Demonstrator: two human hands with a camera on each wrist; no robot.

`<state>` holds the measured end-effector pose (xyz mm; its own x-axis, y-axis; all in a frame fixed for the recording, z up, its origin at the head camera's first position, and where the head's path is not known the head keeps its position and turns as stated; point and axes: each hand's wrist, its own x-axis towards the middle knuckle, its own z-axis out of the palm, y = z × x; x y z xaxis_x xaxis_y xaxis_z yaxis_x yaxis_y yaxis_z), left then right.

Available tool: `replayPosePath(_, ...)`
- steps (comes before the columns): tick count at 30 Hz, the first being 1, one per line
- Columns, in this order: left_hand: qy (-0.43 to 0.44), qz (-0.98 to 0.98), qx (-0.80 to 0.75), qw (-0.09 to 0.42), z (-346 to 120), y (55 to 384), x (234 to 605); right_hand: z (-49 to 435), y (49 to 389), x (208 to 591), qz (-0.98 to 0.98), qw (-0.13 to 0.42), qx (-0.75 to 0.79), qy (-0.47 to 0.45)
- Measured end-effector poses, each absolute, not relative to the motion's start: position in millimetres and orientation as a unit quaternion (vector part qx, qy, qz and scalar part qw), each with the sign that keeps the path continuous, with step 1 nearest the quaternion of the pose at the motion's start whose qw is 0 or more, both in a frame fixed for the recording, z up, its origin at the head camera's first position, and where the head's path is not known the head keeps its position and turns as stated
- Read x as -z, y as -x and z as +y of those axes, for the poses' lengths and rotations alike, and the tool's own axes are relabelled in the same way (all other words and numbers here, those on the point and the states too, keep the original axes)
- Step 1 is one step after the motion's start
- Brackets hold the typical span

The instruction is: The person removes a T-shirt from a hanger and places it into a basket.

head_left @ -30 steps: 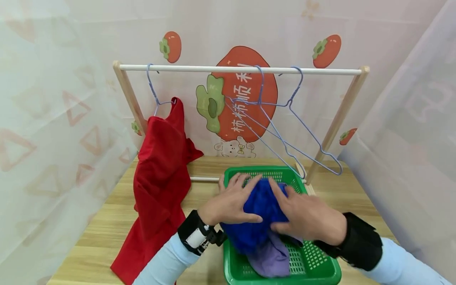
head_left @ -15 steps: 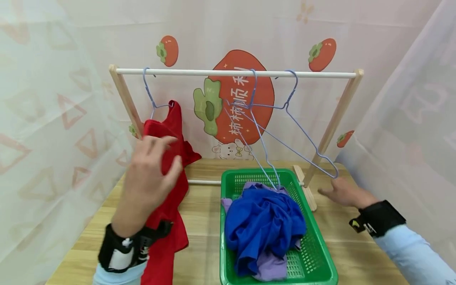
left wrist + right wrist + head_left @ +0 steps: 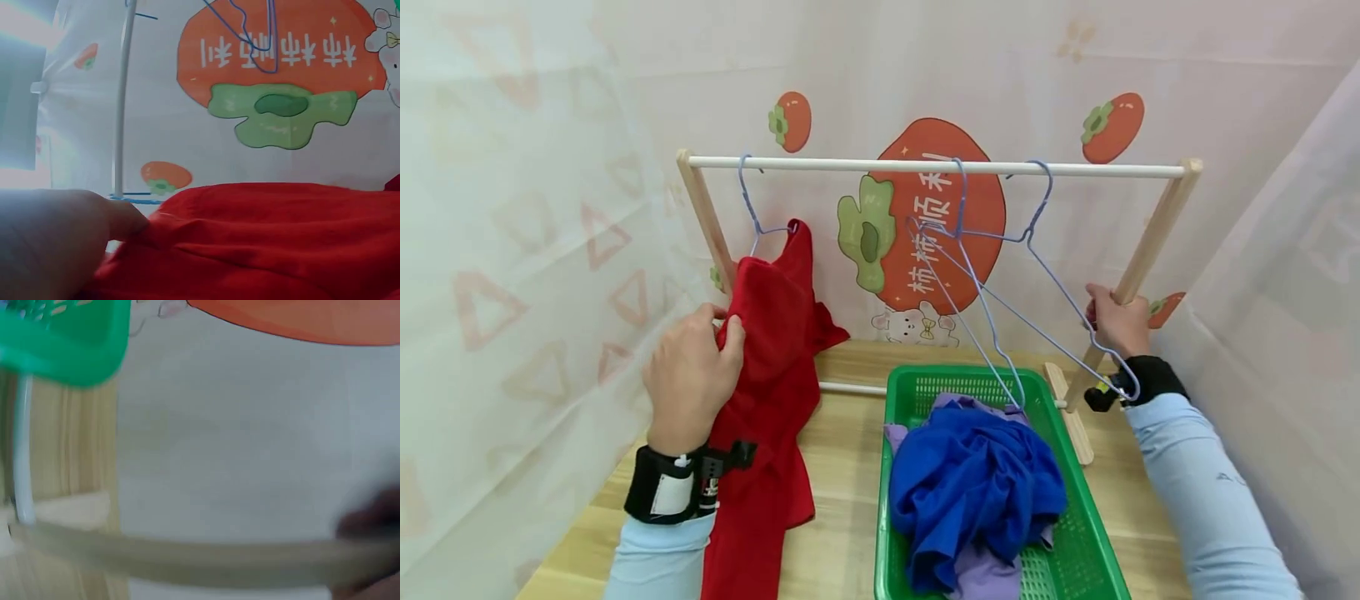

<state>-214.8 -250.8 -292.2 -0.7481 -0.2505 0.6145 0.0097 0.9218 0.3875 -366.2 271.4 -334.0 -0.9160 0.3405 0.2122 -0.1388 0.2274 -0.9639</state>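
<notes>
A red garment (image 3: 775,383) hangs from a blue wire hanger (image 3: 749,200) at the left end of a small wooden clothes rack (image 3: 850,165). My left hand (image 3: 688,379) grips the garment's left edge, thumb on the front and fingertips behind the cloth; I cannot tell whether the fingers also circle the rack's left post. In the left wrist view the thumb (image 3: 128,220) lies against the red cloth. At the other end, my right hand (image 3: 1120,323) holds the rack's right post (image 3: 1156,229), seen blurred in the right wrist view.
A green basket (image 3: 964,372) between the posts holds a crumpled blue cloth (image 3: 973,492) and purple cloth (image 3: 988,575). Above it, two bare blue hangers (image 3: 981,287) hang from the bar, the right one overlapping my right wrist. Patterned curtains close in the sides and back.
My hands have left the blue cloth in the basket. The left has moved to the red garment's edge, the right to the right post, where its fingers have closed.
</notes>
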Motion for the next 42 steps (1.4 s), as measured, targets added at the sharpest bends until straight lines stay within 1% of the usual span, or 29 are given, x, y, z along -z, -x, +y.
replayPosePath(1, -0.063, -0.918, 0.188, 0.342, -250, 217, 295, 270, 369, 337, -0.755, 0.2, -0.619, 0.087)
replayPosePath(3, -0.059, -0.923, 0.187, 0.331, -248, 221, 300, 268, 376, 344, -0.746, 0.235, -0.611, 0.122)
replayPosePath(5, -0.051, -0.923, 0.19, 0.331, -245, 225, 304, 268, 378, 350, -0.752, 0.26, -0.589, 0.138)
replayPosePath(13, -0.039, -0.895, 0.213, 0.391, -237, 232, 313, 264, 375, 365, -0.742, 0.281, -0.59, 0.149)
replayPosePath(16, -0.036, -0.891, 0.21, 0.401, -236, 233, 309, 265, 376, 368, -0.742, 0.29, -0.586, 0.148)
replayPosePath(20, -0.049, -0.894, 0.196, 0.399, -235, 229, 296, 264, 380, 368, -0.737, 0.285, -0.597, 0.138)
replayPosePath(22, -0.055, -0.897, 0.188, 0.397, -236, 225, 287, 264, 382, 366, -0.737, 0.295, -0.595, 0.128)
replayPosePath(26, -0.057, -0.898, 0.178, 0.398, -236, 212, 264, 263, 385, 361, -0.734, 0.326, -0.585, 0.115)
replayPosePath(29, -0.054, -0.897, 0.17, 0.404, -234, 194, 260, 263, 386, 360, -0.731, 0.329, -0.586, 0.121)
replayPosePath(32, -0.047, -0.894, 0.167, 0.414, -230, 177, 278, 263, 387, 359, -0.725, 0.327, -0.594, 0.123)
replayPosePath(35, -0.034, -0.895, 0.17, 0.412, -227, 166, 312, 263, 389, 358, -0.72, 0.334, -0.596, 0.117)
replayPosePath(38, -0.025, -0.907, 0.169, 0.384, -224, 163, 349, 263, 391, 358, -0.715, 0.339, -0.602, 0.107)
replayPosePath(42, -0.012, -0.93, 0.165, 0.328, -215, 165, 390, 264, 391, 361, -0.715, 0.341, -0.602, 0.105)
